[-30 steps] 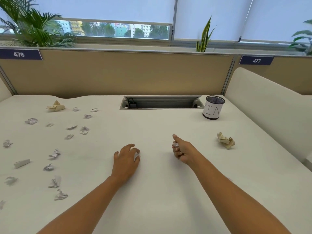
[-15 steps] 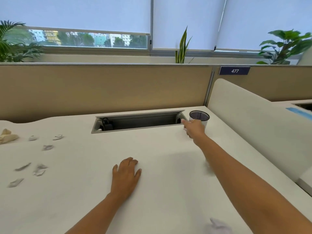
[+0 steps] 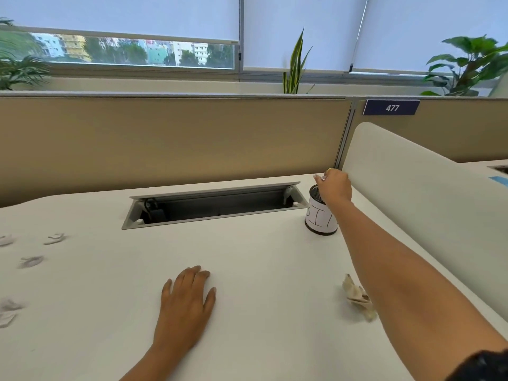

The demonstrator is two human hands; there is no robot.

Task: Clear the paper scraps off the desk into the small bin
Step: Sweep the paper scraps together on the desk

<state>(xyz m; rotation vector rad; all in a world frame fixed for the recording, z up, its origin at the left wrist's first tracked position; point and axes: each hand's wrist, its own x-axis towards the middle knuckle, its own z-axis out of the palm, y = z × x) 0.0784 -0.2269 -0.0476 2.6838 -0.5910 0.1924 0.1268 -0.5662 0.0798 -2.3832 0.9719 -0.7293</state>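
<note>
Holding your right hand (image 3: 334, 188) over the bin (image 3: 320, 218), fingers pinched on a small scrap, let go only once centred above its mouth.

White desk (image 3: 261, 257), plain and unpatterned. Small bin (image 3: 320, 218) — dark mesh above, white paper wrap below with black hand-drawn letters. Grey-white paper scraps (image 3: 31, 261) at the left edge, faintly mottled. Beige-tan crumpled paper (image 3: 357, 296) by the right forearm. Grey-framed cable tray (image 3: 214, 206), near-black inside. Tan partition (image 3: 170, 141) with a pale grey top rail; navy label (image 3: 391, 107) with white digits 477. Off-white side divider (image 3: 417, 193). Pale blue-grey blinds (image 3: 123, 15). Striped green-and-yellow leaves on the upright plant (image 3: 295, 64) — plain green on the others.
</note>
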